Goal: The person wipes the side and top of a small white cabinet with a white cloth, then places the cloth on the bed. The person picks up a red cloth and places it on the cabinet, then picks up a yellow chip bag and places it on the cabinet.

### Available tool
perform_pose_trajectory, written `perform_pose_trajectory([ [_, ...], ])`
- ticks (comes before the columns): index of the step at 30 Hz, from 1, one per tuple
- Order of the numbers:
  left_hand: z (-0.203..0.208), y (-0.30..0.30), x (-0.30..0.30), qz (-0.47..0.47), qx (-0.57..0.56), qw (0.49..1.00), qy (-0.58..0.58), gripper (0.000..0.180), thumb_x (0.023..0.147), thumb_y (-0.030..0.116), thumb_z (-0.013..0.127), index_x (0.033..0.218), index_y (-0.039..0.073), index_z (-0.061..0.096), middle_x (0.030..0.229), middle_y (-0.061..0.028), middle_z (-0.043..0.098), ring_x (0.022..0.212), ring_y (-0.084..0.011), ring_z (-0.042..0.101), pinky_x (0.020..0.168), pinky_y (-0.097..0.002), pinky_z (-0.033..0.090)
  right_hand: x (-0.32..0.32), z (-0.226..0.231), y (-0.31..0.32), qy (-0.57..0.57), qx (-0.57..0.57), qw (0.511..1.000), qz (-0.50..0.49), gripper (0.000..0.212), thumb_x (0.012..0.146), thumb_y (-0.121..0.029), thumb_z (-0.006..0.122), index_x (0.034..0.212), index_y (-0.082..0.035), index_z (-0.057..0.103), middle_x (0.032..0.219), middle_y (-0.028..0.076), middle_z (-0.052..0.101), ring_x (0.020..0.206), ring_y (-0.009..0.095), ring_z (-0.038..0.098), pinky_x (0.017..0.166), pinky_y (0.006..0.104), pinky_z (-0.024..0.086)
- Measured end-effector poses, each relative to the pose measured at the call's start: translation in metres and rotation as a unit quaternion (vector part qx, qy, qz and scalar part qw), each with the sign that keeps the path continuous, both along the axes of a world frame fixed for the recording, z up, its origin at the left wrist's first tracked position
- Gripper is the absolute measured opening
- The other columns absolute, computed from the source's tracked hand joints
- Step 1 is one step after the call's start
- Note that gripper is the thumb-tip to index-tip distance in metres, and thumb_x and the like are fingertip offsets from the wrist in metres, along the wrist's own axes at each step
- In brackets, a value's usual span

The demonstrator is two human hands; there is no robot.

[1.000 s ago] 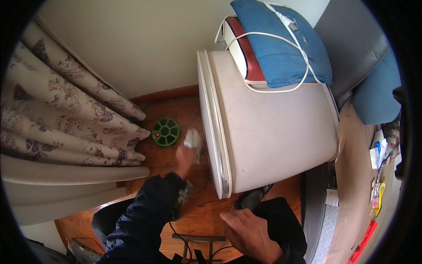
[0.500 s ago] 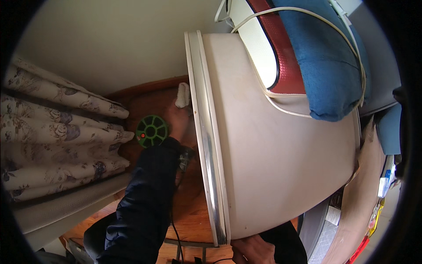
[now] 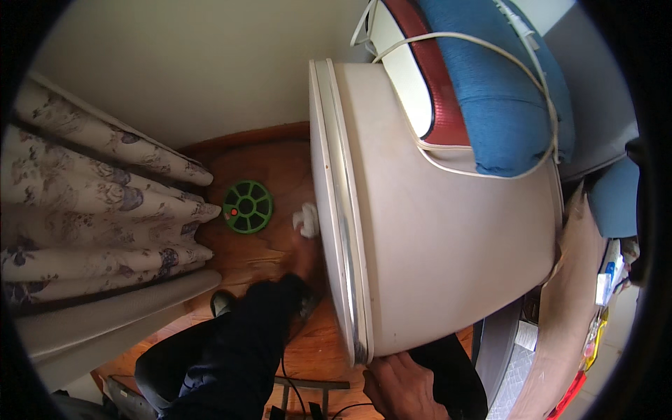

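My left hand reaches down between the curtain and a beige cabinet with a shiny metal strip along its left edge. It is closed on a white cloth, which is close to the cabinet's left face; the fingers are partly smeared by motion. My right hand is curled at the near lower corner of the cabinet, gripping its edge, with some fingertips hidden. On the wooden floor left of the cloth lies a green spoked disc with a small orange-red spot.
A floral curtain hangs at the left. On the cabinet rest a blue cushion, a red and white padded item and a white cable. Cardboard stands at the right. A black cord runs near a metal stand.
My left hand has drawn back toward me with the white cloth, away from the wall and the green disc. My right hand stays at the cabinet's corner. The view has shifted slightly.
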State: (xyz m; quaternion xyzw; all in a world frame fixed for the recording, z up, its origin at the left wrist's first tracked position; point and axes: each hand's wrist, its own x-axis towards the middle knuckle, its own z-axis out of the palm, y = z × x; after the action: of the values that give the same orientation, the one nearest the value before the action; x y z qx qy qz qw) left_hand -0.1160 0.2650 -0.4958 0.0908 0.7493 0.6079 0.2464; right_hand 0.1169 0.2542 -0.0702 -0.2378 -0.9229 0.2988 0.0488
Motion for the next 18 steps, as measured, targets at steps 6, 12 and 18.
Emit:
perform_pose_trajectory([
  [6, 0.037, -0.127, 0.117, -0.104, 0.032, 0.982, -0.153, 0.038, 0.097, -0.005, 0.056, 0.134, -0.004, 0.062, 0.130, -0.0203, 0.068, 0.119, -0.0289, 0.064, 0.101, -0.0380, 0.051, 0.005, 0.008, -0.015, -0.029, 0.052, 0.998, 0.003, 0.039, 0.085, -0.003, 0.075, 0.121, 0.003, 0.060, 0.084, 0.013, 0.062, 0.076, 0.032, 0.063, 0.062, 0.0407, 0.053],
  [12, 0.068, -0.187, 0.125, -0.308, -0.107, 0.943, -0.061, 0.036, 0.094, 0.010, 0.064, 0.127, -0.004, 0.064, 0.123, -0.0206, 0.069, 0.110, -0.0248, 0.067, 0.094, -0.0384, 0.053, 0.013, 0.004, -0.017, 0.015, 0.121, 0.993, -0.002, 0.029, 0.087, -0.010, 0.073, 0.114, -0.003, 0.065, 0.089, 0.011, 0.067, 0.082, 0.029, 0.067, 0.067, 0.0397, 0.056],
  [18, 0.177, -0.110, 0.018, -0.177, -0.015, 0.983, 0.048, 0.040, 0.089, 0.007, 0.063, 0.128, -0.003, 0.065, 0.107, -0.0193, 0.073, 0.098, -0.0241, 0.069, 0.088, -0.0368, 0.054, 0.020, -0.003, -0.016, 0.011, 0.160, 0.987, -0.014, 0.025, 0.084, -0.009, 0.072, 0.108, -0.005, 0.067, 0.082, 0.009, 0.064, 0.076, 0.028, 0.067, 0.064, 0.0391, 0.055],
])
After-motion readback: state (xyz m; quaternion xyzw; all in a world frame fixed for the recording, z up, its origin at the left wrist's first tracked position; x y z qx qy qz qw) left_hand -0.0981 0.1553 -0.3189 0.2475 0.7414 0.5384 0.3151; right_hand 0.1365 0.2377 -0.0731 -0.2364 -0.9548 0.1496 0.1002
